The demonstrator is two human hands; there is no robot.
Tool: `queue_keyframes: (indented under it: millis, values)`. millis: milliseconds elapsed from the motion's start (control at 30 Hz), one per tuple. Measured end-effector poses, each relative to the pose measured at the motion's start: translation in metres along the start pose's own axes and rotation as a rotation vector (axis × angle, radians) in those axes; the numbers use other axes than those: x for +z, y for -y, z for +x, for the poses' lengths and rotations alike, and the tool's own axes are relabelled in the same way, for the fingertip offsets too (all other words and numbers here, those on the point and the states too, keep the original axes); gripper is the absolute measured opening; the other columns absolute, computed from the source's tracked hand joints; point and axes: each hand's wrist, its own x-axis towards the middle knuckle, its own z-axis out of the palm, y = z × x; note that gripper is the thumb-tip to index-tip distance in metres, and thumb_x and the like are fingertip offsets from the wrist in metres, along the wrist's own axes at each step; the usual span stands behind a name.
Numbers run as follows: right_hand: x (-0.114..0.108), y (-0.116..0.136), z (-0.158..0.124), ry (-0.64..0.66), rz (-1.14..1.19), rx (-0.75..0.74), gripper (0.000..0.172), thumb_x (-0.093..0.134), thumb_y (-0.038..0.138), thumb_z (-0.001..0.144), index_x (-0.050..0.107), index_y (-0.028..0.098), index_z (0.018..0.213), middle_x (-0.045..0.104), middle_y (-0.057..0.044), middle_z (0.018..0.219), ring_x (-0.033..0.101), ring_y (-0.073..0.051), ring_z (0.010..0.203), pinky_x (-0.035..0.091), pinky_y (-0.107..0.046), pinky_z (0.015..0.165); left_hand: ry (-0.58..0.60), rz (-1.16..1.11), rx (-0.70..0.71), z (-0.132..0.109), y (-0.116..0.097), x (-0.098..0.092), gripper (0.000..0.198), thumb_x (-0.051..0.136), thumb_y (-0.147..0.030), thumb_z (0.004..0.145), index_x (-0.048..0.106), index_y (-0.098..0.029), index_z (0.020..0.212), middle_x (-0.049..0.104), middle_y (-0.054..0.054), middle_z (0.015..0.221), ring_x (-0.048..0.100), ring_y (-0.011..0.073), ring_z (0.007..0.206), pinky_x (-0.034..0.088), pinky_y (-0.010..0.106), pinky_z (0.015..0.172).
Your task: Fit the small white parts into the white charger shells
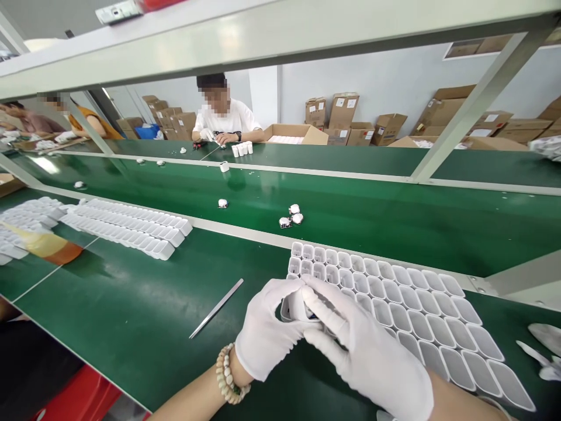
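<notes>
Over the front of the green bench, both my gloved hands meet at one small white plastic case (pixel 289 309). My left hand (pixel 267 327) curls around its left side, thumb and fingers closed on it. From the right, my right hand (pixel 359 339) presses its fingertips and thumb to the case's open end. A small dark and blue bit shows between the fingers, too covered to name. Metal tweezers (pixel 217 308) lie on the bench left of my hands. Beside and behind my right hand stand rows of open white cases (pixel 412 292).
White round parts on small dark boards (pixel 291 216) lie on the green conveyor belt (pixel 372 216). More white cases (pixel 127 225) and a yellow-orange bottle (pixel 48 245) are at left. A co-worker (pixel 225 117) sits opposite. A shelf beam (pixel 263 35) crosses overhead.
</notes>
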Motion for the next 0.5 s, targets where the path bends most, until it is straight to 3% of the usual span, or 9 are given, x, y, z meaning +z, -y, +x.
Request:
queue_keyframes:
  millis: [133, 300, 367, 433, 500]
  values:
    - [-0.005, 0.0, 0.007, -0.073, 0.117, 0.066, 0.045, 0.063, 0.033, 0.089, 0.058, 0.032, 0.134, 0.064, -0.004, 0.136, 0.064, -0.028, 0.119, 0.06, -0.043, 0.096, 0.005, -0.072, 0.012, 0.0, 0.002, 0.005, 0.046, 0.083, -0.032, 0.076, 0.064, -0.023, 0.117, 0.071, 0.008, 0.114, 0.071, 0.0241, 0.097, 0.06, 0.04, 0.088]
    - [-0.022, 0.0, 0.016, -0.046, 0.076, 0.044, 0.063, 0.064, 0.024, 0.085, 0.048, 0.031, 0.145, 0.062, -0.004, 0.139, 0.06, -0.028, 0.126, 0.057, -0.044, 0.1, 0.014, -0.058, -0.005, 0.0, 0.009, 0.009, 0.069, 0.08, -0.026, 0.078, 0.046, -0.026, 0.138, 0.066, 0.011, 0.124, 0.069, 0.0272, 0.108, 0.06, 0.044, 0.091]
    - [-0.034, -0.014, 0.029, -0.074, 0.036, 0.047, 0.06, 0.062, 0.029, 0.088, 0.046, 0.03, 0.146, 0.063, -0.004, 0.136, 0.063, -0.026, 0.121, 0.056, -0.044, 0.1, -0.058, 0.042, 0.012, -0.004, 0.006, 0.008, 0.077, 0.077, -0.021, 0.08, 0.036, -0.028, 0.145, 0.062, 0.012, 0.128, 0.068, 0.027, 0.108, 0.06, 0.044, 0.091]
    - [-0.048, -0.041, 0.048, -0.09, -0.067, 0.143, 0.059, 0.059, 0.034, 0.091, 0.044, 0.027, 0.148, 0.066, -0.005, 0.128, 0.068, -0.024, 0.111, 0.056, -0.042, 0.099, -0.059, 0.171, 0.117, -0.01, 0.0, 0.009, 0.07, 0.075, -0.02, 0.08, 0.041, -0.027, 0.141, 0.063, 0.011, 0.125, 0.067, 0.0273, 0.107, 0.058, 0.045, 0.092]
    - [-0.058, -0.077, 0.069, -0.033, -0.258, 0.367, 0.059, 0.058, 0.03, 0.092, 0.043, 0.023, 0.148, 0.068, -0.005, 0.118, 0.07, -0.019, 0.097, 0.055, -0.034, 0.096, 0.162, 0.274, 0.297, -0.02, -0.005, 0.017, 0.051, 0.078, -0.027, 0.078, 0.056, -0.026, 0.124, 0.068, 0.008, 0.11, 0.069, 0.0274, 0.098, 0.059, 0.042, 0.086]
